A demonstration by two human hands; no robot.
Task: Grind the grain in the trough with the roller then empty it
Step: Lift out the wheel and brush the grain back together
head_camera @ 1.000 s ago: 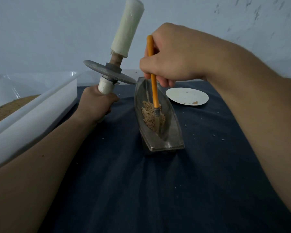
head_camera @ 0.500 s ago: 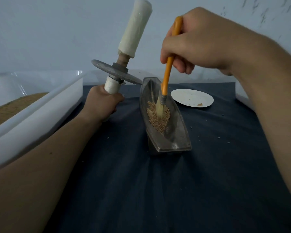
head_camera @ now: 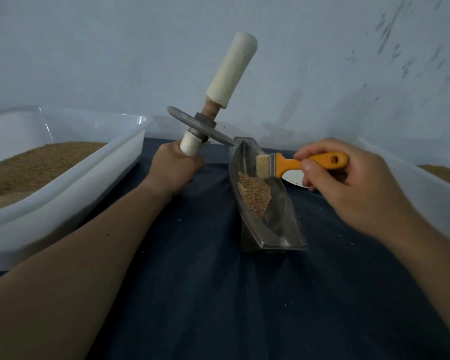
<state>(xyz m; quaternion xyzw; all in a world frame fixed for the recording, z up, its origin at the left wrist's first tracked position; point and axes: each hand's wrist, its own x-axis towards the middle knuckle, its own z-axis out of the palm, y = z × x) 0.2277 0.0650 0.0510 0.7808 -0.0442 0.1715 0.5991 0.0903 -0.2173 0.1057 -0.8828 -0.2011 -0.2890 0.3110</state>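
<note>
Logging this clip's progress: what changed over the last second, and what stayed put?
The right hand lifted the orange-handled bristle brush out of the brown grain pile and turned it sideways. The brush is now over the far end of the grey metal boat-shaped trough, bristles pointing left. Unchanged: the left hand grips the white-handled metal disc roller, tilted, left of the trough; the grain stays inside.

Single head-worn view, forward and down, close over table (head_camera: 218, 294)
</note>
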